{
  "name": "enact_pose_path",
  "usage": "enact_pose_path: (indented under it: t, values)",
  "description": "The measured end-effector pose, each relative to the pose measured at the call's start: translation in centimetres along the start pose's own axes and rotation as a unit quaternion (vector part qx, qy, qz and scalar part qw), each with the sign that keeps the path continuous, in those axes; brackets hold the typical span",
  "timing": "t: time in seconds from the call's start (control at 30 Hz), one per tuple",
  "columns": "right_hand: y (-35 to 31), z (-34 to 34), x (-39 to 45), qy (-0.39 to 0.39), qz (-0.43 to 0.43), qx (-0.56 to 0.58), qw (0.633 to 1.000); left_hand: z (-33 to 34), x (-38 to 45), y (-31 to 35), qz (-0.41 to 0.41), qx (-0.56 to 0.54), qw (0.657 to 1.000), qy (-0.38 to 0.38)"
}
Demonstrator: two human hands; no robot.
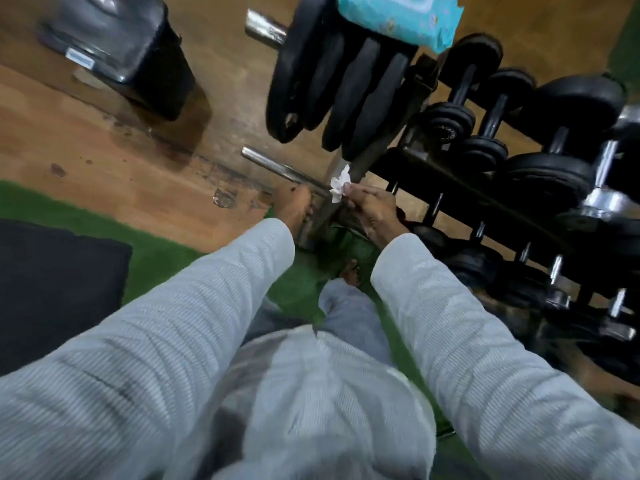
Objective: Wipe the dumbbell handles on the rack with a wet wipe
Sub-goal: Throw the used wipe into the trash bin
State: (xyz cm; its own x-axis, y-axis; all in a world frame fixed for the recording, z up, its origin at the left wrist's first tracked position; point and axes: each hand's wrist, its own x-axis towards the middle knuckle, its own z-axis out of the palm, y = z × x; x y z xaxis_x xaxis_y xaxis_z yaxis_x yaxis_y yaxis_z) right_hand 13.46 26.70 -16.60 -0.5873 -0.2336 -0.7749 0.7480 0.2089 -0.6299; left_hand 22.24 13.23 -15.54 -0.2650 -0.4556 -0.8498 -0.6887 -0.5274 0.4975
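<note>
Pinching one wet wipe (pixel 340 184), right hand (pixel 372 209)

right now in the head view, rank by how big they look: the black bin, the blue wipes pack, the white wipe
1. black bin, largest as it looks
2. blue wipes pack, cut off by the top edge, so its full size is unsure
3. white wipe, crumpled, pinched by the right hand, clearly smallest

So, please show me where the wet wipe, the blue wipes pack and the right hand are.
wet wipe (pixel 340 184): head view, middle of the crumpled white wad.
blue wipes pack (pixel 398 15): head view, its front face.
right hand (pixel 372 208): head view, back of the hand.
</note>
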Motion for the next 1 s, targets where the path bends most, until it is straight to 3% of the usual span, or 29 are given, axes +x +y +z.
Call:
enact_pose_path:
  t: [0.13, 0.4, 0.73, 1.0]
  values:
    - [0.1, 7.5, -3.4, 0.005, 0.003, 0.046, 0.999, -8.0, -0.5, 1.7, 0.011, -0.016, 1.000, -0.004]
    - [-1.4, 23.3, -7.0, -0.059, 0.025, 0.072, 0.995, -23.1, 1.4, 6.6, 0.030, -0.070, 0.997, 0.013]
    - [-6.0, 37.9, -4.0, -0.101, 0.014, 0.003, 0.995, -31.4, 3.9, 13.5, 0.029, -0.142, 0.989, 0.031]
    - [-11.1, 50.3, 1.1, -0.163, 0.033, -0.096, 0.981, -39.4, 8.6, 21.2, 0.010, -0.176, 0.976, 0.128]
